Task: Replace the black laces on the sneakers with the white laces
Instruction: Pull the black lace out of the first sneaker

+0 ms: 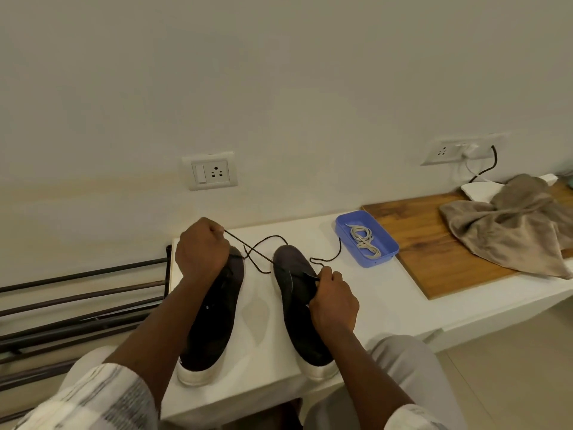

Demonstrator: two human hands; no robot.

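White laminate tabletop [387, 293] is carrying everything, running along a pale wall. A brown wooden board [434, 259] is lying across its right part, and a crumpled beige cloth [511, 231] is sprawling over the far end of that board. Two dark canvas sneakers with white rubber soles are sitting side by side near the front edge, lengthwise toward the wall. The left sneaker [214, 321] is lying partly under the person's left forearm, and the right sneaker [300, 311] is resting near it with a bare strip of tabletop between them. A shallow blue plastic tray [381, 259] is sitting right of the sneakers at the board's left edge, and the coiled white laces [364, 240] are lying inside it. The left hand [201, 249] is hovering over the left sneaker's far end, fingers curled and pinching a thin black lace [257, 252] held taut. The right hand [335, 302] is pinching black lace on top of the right sneaker. Black lace is crossing in loops between the sneakers' far ends, one strand trailing toward the tray.
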